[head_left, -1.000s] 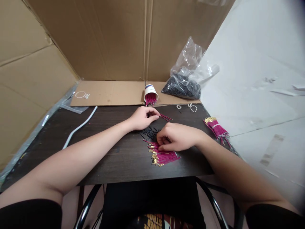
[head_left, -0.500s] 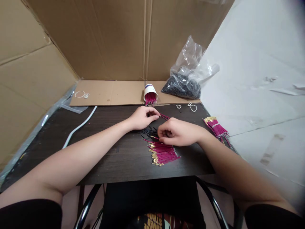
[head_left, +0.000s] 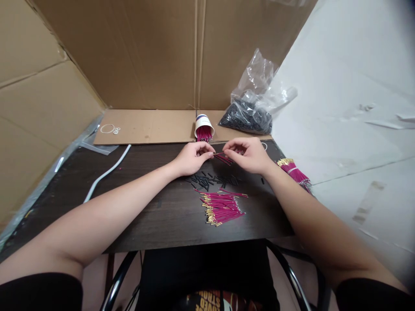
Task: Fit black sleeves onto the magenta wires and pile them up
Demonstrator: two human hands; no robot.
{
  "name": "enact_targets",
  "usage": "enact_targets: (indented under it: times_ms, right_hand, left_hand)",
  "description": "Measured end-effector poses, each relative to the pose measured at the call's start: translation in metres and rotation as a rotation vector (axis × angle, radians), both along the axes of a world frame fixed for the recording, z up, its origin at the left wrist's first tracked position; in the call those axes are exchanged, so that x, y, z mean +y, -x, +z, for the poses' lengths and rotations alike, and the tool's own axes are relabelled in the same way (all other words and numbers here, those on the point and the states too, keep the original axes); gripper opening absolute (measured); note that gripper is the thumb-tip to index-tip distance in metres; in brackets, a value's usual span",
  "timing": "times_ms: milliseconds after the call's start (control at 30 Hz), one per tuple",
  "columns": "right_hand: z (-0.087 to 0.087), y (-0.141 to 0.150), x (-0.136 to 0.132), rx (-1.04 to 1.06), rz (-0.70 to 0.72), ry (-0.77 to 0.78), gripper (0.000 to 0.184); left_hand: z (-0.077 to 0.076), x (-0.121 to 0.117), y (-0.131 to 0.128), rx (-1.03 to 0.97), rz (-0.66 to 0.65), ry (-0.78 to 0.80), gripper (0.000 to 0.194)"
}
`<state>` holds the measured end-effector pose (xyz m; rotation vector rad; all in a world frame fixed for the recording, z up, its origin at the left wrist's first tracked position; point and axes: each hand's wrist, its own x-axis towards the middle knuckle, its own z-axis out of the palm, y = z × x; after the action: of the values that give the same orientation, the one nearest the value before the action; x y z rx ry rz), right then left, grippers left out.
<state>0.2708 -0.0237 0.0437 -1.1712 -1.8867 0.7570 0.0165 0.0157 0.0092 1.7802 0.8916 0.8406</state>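
Writing: shirt (head_left: 210, 301) at the lower edge, pale-orange capitals on dark, cut off; "OVED" and "STRON" readable. Paper cup (head_left: 202, 120) carries a blue band and small print, too small to read.

Wires: thin, magenta, gold at one end, silvery at the other. One wire (head_left: 219, 153) spans the gap between the hands, above the table (head_left: 155, 216), gold end toward the left. Left hand (head_left: 193, 158): thumb and forefinger pinching a few wires, which fan out rightward. Right hand (head_left: 248, 154): thumb and forefinger pressed together on the single wire.

Nearer the body, a loose wire pile (head_left: 225, 209), gold ends mostly left. Black tubes (head_left: 204, 179) scattered just beyond it. Cup tilted, mouth toward the person, wires inside.
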Motion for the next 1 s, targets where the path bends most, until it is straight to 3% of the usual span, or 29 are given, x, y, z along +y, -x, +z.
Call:
enact_targets:
  times_ms: [167, 1000]
  right_hand:
    - [0.0002, 0.0020, -0.0014, 0.034, -0.018, -0.072, 0.027]
    - [-0.0053, 0.0010, 0.0020, -0.085, -0.005, -0.089, 0.027]
  left_hand:
    - [0.0003, 0.0002, -0.0002, 0.013, 0.007, 0.006, 0.012]
    - [0.0048, -0.0049, 0.0002, 0.031, 0.018, -0.045, 0.013]
